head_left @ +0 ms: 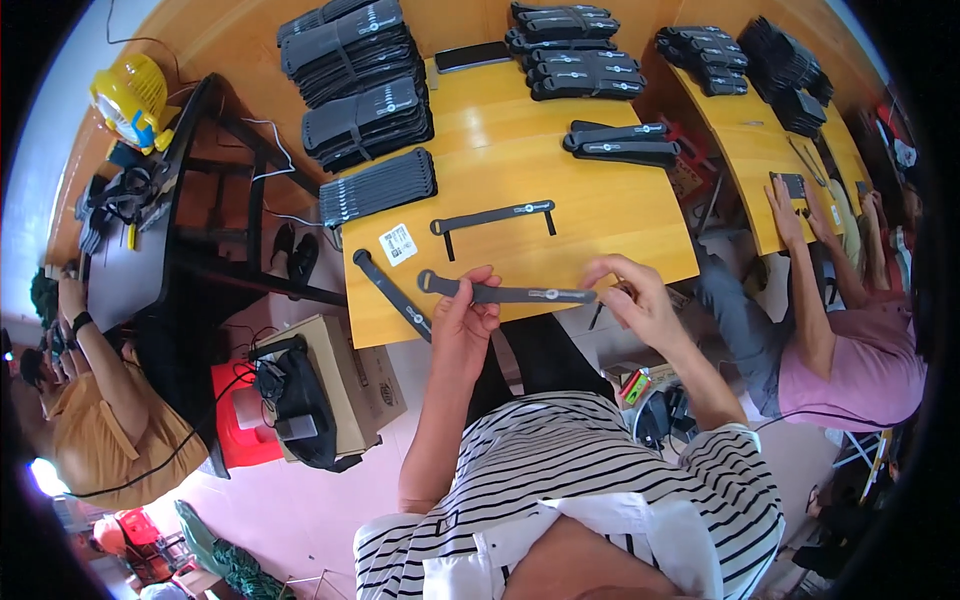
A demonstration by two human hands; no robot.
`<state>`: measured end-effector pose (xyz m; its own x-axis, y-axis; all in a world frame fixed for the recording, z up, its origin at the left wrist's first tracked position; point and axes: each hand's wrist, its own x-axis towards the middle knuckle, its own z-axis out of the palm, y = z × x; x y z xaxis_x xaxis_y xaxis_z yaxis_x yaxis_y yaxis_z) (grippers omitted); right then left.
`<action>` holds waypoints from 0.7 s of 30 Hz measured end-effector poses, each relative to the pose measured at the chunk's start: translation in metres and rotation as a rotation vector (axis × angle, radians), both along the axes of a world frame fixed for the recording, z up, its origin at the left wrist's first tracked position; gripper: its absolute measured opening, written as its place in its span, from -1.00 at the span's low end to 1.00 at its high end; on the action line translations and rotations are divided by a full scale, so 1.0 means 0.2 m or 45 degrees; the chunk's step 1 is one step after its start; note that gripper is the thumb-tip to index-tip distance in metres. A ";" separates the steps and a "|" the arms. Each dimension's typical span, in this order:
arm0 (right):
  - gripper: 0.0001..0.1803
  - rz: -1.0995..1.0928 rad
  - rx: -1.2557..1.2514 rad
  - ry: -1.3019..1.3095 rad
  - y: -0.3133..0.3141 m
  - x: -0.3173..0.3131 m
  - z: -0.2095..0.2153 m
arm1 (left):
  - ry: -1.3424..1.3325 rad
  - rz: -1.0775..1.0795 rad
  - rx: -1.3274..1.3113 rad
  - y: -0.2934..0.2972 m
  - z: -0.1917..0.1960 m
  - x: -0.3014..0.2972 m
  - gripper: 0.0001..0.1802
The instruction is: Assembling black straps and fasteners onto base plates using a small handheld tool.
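both hands' fingers pinch a dark strap [510,294] over a yellow wooden table [620,205] stacked with straps [365,75].

table [620,215]: strap [510,294] at near edge, between left hand [462,318] and right hand [640,300] | second strap [492,217] behind it | label [397,243] left | strap stacks [365,75] far left

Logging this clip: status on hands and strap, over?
Left hand pinching the dark strap near its looped end. Right hand at the other end; grip unclear. Two more straps lie loose on the yellow table, nothing blocking.
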<state>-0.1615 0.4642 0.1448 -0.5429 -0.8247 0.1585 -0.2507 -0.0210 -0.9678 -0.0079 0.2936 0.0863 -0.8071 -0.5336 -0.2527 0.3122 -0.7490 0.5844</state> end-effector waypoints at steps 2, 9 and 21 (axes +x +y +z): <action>-0.81 0.022 0.161 -0.297 -0.03 0.00 -0.04 | -0.015 0.020 -0.033 0.01 0.01 -0.02 -0.68; -0.73 -0.139 0.271 -0.565 -0.09 0.00 -0.12 | 0.022 0.054 -0.073 0.00 -0.04 -0.02 -0.68; -0.86 0.160 0.453 -0.846 -0.10 -0.19 -0.21 | -0.213 0.111 -0.084 -0.12 -0.12 -0.03 -0.77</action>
<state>-0.1992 0.4436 0.1031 -0.3303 -0.8267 -0.4554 0.3702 0.3304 -0.8682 -0.0132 0.2691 0.0616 -0.7067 -0.6195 -0.3417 0.2687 -0.6818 0.6804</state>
